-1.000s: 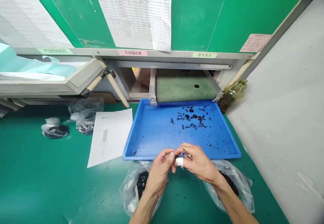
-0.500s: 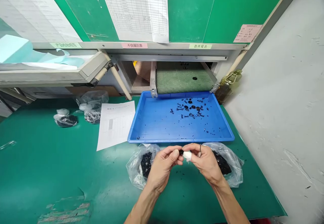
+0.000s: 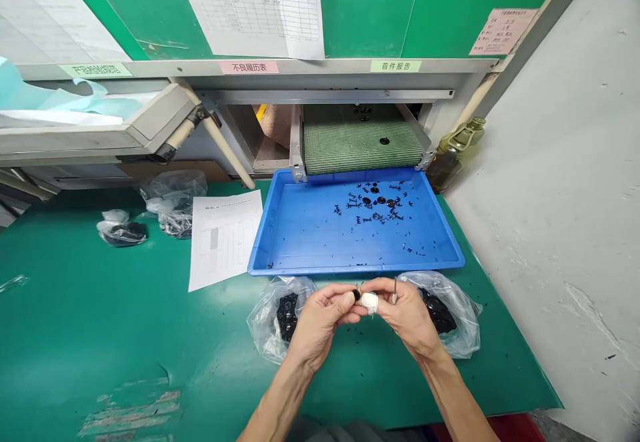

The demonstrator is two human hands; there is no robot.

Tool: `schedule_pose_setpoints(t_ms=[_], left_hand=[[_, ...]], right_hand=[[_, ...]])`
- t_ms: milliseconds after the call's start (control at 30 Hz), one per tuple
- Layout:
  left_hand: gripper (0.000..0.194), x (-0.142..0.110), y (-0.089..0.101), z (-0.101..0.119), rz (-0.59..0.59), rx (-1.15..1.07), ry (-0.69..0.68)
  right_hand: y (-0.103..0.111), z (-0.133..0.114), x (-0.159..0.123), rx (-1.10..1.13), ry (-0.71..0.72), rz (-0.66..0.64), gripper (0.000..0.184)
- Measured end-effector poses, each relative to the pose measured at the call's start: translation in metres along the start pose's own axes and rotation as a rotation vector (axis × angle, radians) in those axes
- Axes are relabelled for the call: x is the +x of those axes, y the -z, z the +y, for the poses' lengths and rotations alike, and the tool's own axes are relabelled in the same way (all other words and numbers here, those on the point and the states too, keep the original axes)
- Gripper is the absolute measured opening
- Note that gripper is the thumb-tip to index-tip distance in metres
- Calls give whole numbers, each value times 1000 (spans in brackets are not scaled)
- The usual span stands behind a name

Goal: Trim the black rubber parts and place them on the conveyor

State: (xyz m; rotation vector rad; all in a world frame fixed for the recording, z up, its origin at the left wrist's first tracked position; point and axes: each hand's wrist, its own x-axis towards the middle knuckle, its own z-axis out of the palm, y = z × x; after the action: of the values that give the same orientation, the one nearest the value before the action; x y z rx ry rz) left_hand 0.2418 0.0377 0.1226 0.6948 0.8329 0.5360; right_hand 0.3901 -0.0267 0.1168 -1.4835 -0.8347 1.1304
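Observation:
My left hand (image 3: 320, 319) pinches a small round black part (image 3: 356, 294) between its fingertips. My right hand (image 3: 407, 315) meets it there, with a white-wrapped fingertip (image 3: 369, 303) pressed against the part. A thin metal tool (image 3: 395, 290) sticks up from my right fingers, its lower end hidden. Both hands are just in front of a blue plastic tray (image 3: 350, 270), not touching it. Below my left wrist lies a clear bag of black parts (image 3: 265, 329), and another (image 3: 457, 309) lies under my right hand.
Small black pieces (image 3: 375, 205) are scattered in the tray. Beyond it runs a green mesh conveyor belt (image 3: 363, 142). A printed paper sheet (image 3: 225, 239) and more plastic bags (image 3: 175, 202) lie on the green bench mat to the left. An olive bottle (image 3: 455, 155) stands back right.
The view has shifted, so the tray sits higher in the picture. My hands have moved off the tray's front edge toward me, and the black part now shows between my fingers.

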Motion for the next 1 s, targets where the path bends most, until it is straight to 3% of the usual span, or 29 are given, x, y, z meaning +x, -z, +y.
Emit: schedule_pose_setpoints(t_ms=[267, 467, 633, 1000], left_hand=[[26, 7, 2, 2, -19, -81, 36], [22, 7, -2, 1, -25, -98, -16], [22, 4, -1, 0, 13, 165, -149], [18, 1, 10, 4, -105, 511, -305]], right_hand=[[1, -4, 3, -96, -7, -19, 17], [-3, -6, 3, -217, 173, 21, 14], [-6, -8, 3, -238, 175, 28, 18], [-4, -6, 6, -235, 137, -52, 21]])
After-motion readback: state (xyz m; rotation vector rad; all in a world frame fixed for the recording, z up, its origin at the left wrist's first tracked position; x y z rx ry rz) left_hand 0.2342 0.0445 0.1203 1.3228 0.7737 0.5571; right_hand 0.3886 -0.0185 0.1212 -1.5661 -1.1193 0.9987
